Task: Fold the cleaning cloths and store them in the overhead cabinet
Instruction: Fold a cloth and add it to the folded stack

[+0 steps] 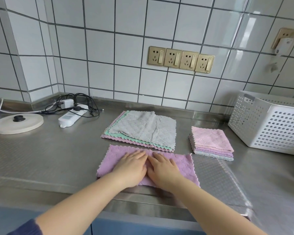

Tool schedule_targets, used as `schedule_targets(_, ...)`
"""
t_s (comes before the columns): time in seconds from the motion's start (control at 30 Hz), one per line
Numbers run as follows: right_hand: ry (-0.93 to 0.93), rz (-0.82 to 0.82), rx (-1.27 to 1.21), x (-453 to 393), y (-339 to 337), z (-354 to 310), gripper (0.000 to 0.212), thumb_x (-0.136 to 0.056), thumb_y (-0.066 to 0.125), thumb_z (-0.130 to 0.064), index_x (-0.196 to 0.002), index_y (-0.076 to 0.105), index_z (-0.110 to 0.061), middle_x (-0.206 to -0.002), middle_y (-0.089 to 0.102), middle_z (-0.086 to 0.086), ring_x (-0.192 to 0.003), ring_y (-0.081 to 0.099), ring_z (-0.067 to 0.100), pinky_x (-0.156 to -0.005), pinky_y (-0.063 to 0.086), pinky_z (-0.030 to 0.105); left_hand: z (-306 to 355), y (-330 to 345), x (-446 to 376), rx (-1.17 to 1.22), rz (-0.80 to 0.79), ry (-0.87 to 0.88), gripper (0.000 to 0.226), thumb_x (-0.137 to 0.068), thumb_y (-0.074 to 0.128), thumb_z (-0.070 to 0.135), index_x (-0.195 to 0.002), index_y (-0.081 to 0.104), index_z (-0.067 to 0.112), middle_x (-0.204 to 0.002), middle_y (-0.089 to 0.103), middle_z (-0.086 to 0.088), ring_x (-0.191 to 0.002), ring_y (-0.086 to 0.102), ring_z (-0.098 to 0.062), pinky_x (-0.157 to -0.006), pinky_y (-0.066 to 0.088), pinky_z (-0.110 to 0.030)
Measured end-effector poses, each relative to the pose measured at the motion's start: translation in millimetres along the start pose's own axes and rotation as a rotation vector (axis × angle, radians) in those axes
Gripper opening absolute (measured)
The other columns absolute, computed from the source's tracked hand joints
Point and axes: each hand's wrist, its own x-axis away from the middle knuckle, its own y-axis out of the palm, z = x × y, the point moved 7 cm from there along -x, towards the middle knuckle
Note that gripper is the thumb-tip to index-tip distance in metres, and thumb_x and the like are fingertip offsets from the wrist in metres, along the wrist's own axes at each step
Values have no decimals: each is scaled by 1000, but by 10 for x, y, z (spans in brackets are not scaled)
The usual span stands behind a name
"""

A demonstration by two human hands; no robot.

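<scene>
1. Head view: a steel bench (41,158) runs along a white tiled wall.
2. Purple cloth (183,164): lies flat at the front edge of the bench, near its middle, as a wide band.
3. Left hand (131,168): palm down on the centre of the purple cloth, fingers straight and pressing on the fabric.
4. Right hand (163,170): palm down just beside the left hand, fingers straight and pressing on the same cloth. The index fingers of both hands nearly meet.
5. Unfolded cloth pile (143,129): directly behind the purple cloth, toward the rear edge; a grey cloth is on top, with green and purple edges showing beneath.
6. Folded cloth stack (210,141): to the right of the unfolded pile, pink cloth uppermost.
7. White perforated basket (268,122): near the right end of the bench, beside the folded stack.
8. Power strip (71,117) with cables and a round base (17,123): at the left rear of the bench.
9. Four gold wall sockets (181,59): on the tiles above the cloths.
</scene>
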Motion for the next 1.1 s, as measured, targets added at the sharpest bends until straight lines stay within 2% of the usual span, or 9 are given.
schedule_targets(0.1, 3, 10, 36, 31, 60, 81, 96, -60, -8, -61, -147, 21, -32, -159, 15, -2, -146, 11, 15, -117, 11, 44, -111, 24, 45, -49, -26, -57, 54, -98, 25, 39, -149, 15, 24, -159, 6, 4, -146, 3, -13, -119, 3, -37)
schedule_targets(0.23, 60, -33, 57, 103, 9, 212, 98, -67, -3, -85, -149, 14, -34, -160, 8, -2, -147, 5, 16, -118, 4, 45, -222, 15, 88, -74, -97, -113, 60, -96, 22, 52, -150, 9, 28, -159, -1, 3, -147, -2, -16, -118, -1, -38)
schedule_targets(0.33, 98, -61, 58, 180, -38, 341, 112, -51, -12, -81, -149, 12, -34, -160, 7, -3, -147, 4, 16, -118, 4, 44, -342, -3, 131, -90, -113, -150, 64, -95, 20, 57, -150, 7, 28, -159, -3, 2, -147, -3, -16, -119, -1, -37)
schedule_targets(0.47, 136, -70, 74, 268, -83, 552, 76, -85, 15, -73, -150, 11, -34, -160, 6, -2, -147, 3, 17, -119, 4, 44, -463, -54, 202, -76, -109, -196, 64, -95, 21, 57, -150, 9, 27, -159, -1, 1, -147, -2, -17, -118, -2, -36)
schedule_targets(0.63, 192, -81, 50, 423, -104, 773, 69, -90, 19, -67, -150, 9, -33, -160, 2, -3, -147, -1, 17, -118, 6, 48, -500, -39, 239, -94, -135, -229, 64, -95, 18, 56, -150, 7, 26, -159, -2, -2, -147, -3, -19, -119, -1, -37)
schedule_targets(0.7, 186, -62, 53, 469, -139, 801, 65, -93, 21, -63, -149, 15, -31, -160, 6, -3, -147, 3, 18, -117, 6, 49, -424, -46, 243, -97, -165, -227, 62, -97, 18, 53, -150, 7, 23, -159, -3, -5, -147, -3, -21, -119, -1, -39)
schedule_targets(0.83, 131, 153, -9, 613, -359, 856, 37, -98, 34, -37, -129, 53, -29, -145, 43, -7, -139, 31, 13, -115, 14, 47, 240, -29, 412, 11, -160, 78, 59, -98, 29, 47, -150, 13, 25, -159, 2, -2, -147, 0, -17, -118, 0, -34)
schedule_targets(0.93, 154, 246, -78, 772, -430, 991, 33, -98, 38, -29, -122, 60, -28, -135, 52, -10, -129, 43, 13, -113, 20, 46, 845, 56, 654, 24, -180, 327, 62, -94, 36, 54, -148, 18, 29, -159, 3, 2, -146, -2, -14, -119, -3, -35)
schedule_targets(1.1, 178, 318, -98, 927, -574, 1162, 30, -95, 45, -25, -120, 63, -27, -132, 56, -7, -124, 49, 18, -110, 27, 45, 1168, 100, 677, 15, -169, 334, 61, -90, 36, 61, -143, 30, 30, -159, 5, 1, -146, -2, -15, -119, -2, -46)
